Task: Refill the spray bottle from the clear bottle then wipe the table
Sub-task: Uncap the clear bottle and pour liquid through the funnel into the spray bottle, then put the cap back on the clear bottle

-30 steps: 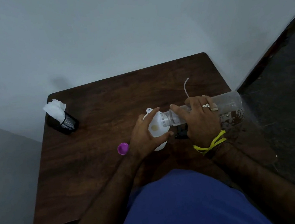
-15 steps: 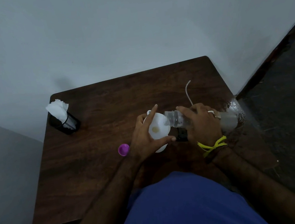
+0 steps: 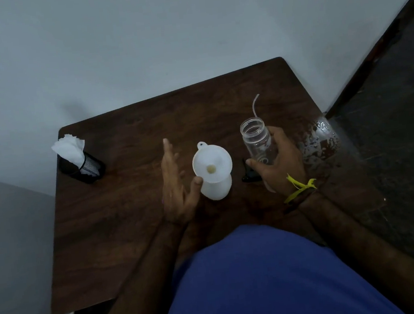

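On the table [image 3: 137,232], right hand [image 3: 280,166] grips clear bottle [image 3: 258,140] upright.

The clear bottle [image 3: 258,142] stands nearly upright at 3 o'clock from the funnel, uncapped, its wide threaded mouth open at the top, looking empty. The spray bottle [image 3: 217,188] is white and translucent, upright near the middle of the table [image 3: 120,218], with a white funnel [image 3: 211,162] seated in its neck; the funnel's small tab points to 11 o'clock. The dark-brown wood-grain table carries wet splashes [image 3: 320,141] at its 3 o'clock edge.
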